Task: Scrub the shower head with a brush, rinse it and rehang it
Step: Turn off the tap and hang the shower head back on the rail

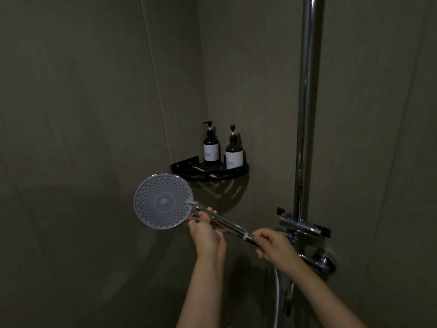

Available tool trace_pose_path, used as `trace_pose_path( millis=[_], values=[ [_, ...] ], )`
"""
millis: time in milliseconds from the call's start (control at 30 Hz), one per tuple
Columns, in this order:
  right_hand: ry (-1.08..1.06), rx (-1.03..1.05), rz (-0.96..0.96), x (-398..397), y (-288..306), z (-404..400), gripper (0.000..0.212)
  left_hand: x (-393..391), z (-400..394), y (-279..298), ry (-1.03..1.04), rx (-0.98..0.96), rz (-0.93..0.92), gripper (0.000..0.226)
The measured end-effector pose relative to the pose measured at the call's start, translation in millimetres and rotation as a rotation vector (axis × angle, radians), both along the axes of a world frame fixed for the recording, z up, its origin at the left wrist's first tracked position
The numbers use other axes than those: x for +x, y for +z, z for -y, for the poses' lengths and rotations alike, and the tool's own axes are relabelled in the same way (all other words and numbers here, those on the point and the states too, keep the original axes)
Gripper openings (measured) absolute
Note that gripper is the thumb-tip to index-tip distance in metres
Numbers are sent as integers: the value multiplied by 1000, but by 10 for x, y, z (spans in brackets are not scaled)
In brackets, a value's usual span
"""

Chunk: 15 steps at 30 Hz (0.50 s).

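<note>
The shower head (163, 201) is a round grey disc with many nozzle dots, facing me, on a chrome handle that slants down to the right. My left hand (205, 230) grips the handle just below the disc. My right hand (272, 245) holds the handle's lower end, where the hose (277, 294) joins. A white brush-like stick (198, 168) lies on the corner shelf; I cannot make out its bristles.
A black corner shelf (238, 172) carries two dark pump bottles (211, 145) (234, 150). A chrome riser pipe (307, 102) runs up the right wall, with the holder and mixer valve (301, 227) just right of my right hand. Dark tiled walls surround me.
</note>
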State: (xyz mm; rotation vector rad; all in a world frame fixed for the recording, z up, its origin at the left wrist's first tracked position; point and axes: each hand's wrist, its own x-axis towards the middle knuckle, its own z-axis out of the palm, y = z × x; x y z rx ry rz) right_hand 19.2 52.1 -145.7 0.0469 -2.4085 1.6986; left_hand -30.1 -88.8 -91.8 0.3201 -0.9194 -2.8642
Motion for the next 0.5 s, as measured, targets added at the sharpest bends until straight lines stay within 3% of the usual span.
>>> trace_pose_path(
  millis=[100,167,267,300,433,500],
  values=[
    [-30,-50,25,-5,30,11,24,28,-32,-6,-20,1,12,19],
    [4,-52,2,-5,30,21,6,33,-28,-12,-16,0,13,22],
    [39,41,-14,-5,-28,0,42,18,-5,-8,-7,2,-5,23],
    [17,82,-7,-3,-15,5,45,14,0,-5,2,1,-9,23],
    [10,57,-20,-25,-9,10,15,11,3,-1,8,9,-9,24],
    [-18,-8,-10,-45,7,-4,23,12,-12,-15,-7,11,-1,24]
  ],
)
